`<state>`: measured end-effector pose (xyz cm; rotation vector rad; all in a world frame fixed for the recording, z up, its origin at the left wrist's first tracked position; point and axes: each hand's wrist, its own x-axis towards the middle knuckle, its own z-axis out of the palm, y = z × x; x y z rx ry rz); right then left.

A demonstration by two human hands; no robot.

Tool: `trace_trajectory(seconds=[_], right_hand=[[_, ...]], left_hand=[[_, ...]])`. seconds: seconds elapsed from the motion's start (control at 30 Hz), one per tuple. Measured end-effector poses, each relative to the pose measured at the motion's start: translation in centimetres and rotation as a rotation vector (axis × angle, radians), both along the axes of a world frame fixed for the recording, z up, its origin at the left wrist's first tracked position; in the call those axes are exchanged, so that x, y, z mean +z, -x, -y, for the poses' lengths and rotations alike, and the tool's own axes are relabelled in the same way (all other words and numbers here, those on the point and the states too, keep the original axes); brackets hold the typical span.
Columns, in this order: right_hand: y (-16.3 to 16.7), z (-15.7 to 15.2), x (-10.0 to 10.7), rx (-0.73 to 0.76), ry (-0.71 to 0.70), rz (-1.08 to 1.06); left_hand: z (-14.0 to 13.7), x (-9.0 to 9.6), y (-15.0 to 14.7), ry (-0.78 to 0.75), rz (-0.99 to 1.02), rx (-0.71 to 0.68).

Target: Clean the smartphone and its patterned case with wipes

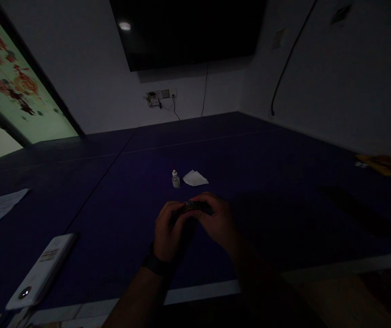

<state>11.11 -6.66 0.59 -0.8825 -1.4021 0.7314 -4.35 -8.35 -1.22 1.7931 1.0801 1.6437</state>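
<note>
My left hand (167, 228) and my right hand (217, 216) meet in front of me above the blue surface. Between their thumbs and fingers they both grip a small dark object (191, 206) with a faint shine on top; its kind is too dim to make out. A dark band circles my left wrist. Just beyond the hands a small clear bottle (176, 181) with a pale cap stands upright. To its right lies a white sheet of tissue or cloth (195, 178), thin and creased.
On the left are a long white device (41, 273) with a round shiny button and a printed paper (0, 207). A dark flat item (355, 209) and a yellowish bundle (384, 164) lie at right. The room is dim; a wall screen (191, 32) hangs above sockets (163, 94).
</note>
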Motion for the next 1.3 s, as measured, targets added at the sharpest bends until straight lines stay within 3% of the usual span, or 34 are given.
trace_trajectory(seconds=[0.37,0.57,0.7,0.8,1.03,1.3], right_hand=[[0.0,0.0,-0.4,-0.017,0.076,0.024],[0.0,-0.3,0.0,0.115,0.149,-0.279],[0.6,-0.6,-0.2,0.149,0.182,-0.266],[0.8,-0.6,-0.6,0.126,0.186,-0.256],[1.0,-0.3,-0.8,0.176,0.174,-0.178],[1.6,-0.5,-1.1,0.242,0.198,-0.145]], left_hand=[[0.3,-0.2,-0.2,0.042,0.064,-0.025],[0.0,-0.6,0.0,0.132,0.436,-0.004],[0.3,-0.5,-0.3,0.242,0.621,-0.135],[0.5,0.2,-0.7,0.229,0.589,-0.155],[0.4,1.5,-0.8,0.144,0.309,0.004],[0.4,0.6,-0.7,0.162,0.363,-0.045]])
